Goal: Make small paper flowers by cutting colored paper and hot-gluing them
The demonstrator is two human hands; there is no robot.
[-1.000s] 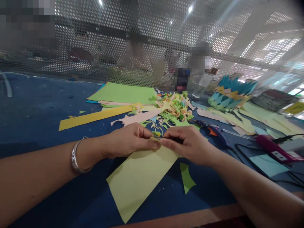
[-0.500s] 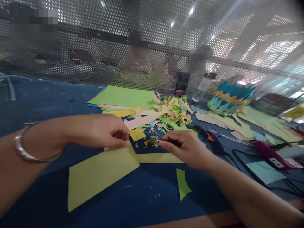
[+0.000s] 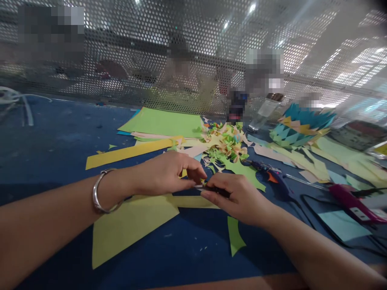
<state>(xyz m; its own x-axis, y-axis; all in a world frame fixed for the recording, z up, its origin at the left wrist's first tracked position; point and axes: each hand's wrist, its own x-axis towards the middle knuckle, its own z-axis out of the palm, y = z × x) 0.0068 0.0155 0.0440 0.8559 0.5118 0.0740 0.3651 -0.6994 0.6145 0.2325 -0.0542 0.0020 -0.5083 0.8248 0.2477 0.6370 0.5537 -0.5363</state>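
Observation:
My right hand (image 3: 238, 197) is closed around the dark handle of a slim metal-tipped tool (image 3: 219, 190), which points left; its exact kind is hidden by the fingers. My left hand (image 3: 169, 173), with a silver bangle at the wrist, reaches in beside the metal tip. Its thumb and fingers are curved but apart, and I cannot tell whether they touch the tip. Below the left forearm lies a yellow-green paper sheet (image 3: 133, 229), with a narrow strip of like colour (image 3: 196, 201) running right from it under the hands. A green paper offcut (image 3: 236, 237) lies nearer me.
Behind the hands are stacked green sheets (image 3: 169, 121), a yellow strip (image 3: 130, 151) and a heap of paper scraps (image 3: 226, 141). To the right are a blue glue gun (image 3: 281, 185), a purple power strip (image 3: 352, 201) with cables, a bottle (image 3: 264, 114) and a blue paper crown (image 3: 302, 125).
My left hand has left the yellow-green sheet's upper edge and moved right to the tool's tip, its fingers loosening. My right hand keeps its hold on the tool. The view has shifted slightly.

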